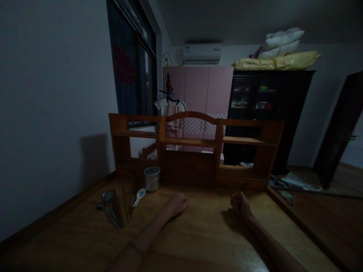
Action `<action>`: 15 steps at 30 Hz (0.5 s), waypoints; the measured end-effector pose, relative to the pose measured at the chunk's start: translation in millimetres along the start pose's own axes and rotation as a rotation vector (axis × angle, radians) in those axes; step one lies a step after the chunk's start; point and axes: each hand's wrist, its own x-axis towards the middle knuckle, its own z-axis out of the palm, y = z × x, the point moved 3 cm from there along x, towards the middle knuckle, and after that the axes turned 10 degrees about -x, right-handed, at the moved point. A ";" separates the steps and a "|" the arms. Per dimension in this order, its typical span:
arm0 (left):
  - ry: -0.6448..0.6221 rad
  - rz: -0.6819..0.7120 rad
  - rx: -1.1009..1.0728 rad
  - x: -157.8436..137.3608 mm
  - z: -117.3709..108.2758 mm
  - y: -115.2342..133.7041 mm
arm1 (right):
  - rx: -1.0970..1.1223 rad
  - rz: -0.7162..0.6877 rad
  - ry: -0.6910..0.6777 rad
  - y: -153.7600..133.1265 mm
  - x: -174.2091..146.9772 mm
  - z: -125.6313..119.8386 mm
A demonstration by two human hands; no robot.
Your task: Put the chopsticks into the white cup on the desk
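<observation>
My left hand (177, 204) rests on the wooden desk (198, 234) with its fingers curled in, and nothing shows in it. Further right, my right hand (240, 204) makes a loose fist at the desk, also with nothing visible in it. Nearest to the left hand is a metal cup (152, 178), standing upright. Beside the cup lies a white spoon (139, 197). Thin chopsticks (133, 192) lie left of that spoon, and metal utensils (110, 209) with a spoon-like end lie further left. Neither hand touches these things.
A wooden shelf unit (190, 142) runs along the back of the desk. A wall (56, 113) bounds the left side, and a raised wooden edge (297, 223) borders the right. Behind stand a pink wardrobe (195, 88) and a dark cabinet (295, 102). The light is dim.
</observation>
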 end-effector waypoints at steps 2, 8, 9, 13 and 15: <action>-0.003 -0.003 0.002 -0.2 -0.7 0.8 | 0.073 0.026 -0.032 3.5 2.8 1.1; 0.011 0.006 0.016 1.0 -3.6 3.1 | 0.215 0.060 -0.133 3.7 3.9 -1.1; 0.014 0.010 0.020 1.4 -3.8 3.2 | 0.227 0.057 -0.143 3.1 4.2 -1.5; 0.020 0.020 0.033 2.8 -3.7 3.0 | 0.239 0.031 -0.176 0.6 5.2 -0.8; 0.020 0.023 0.037 2.9 -3.8 3.2 | 0.215 0.017 -0.201 -0.9 4.9 1.0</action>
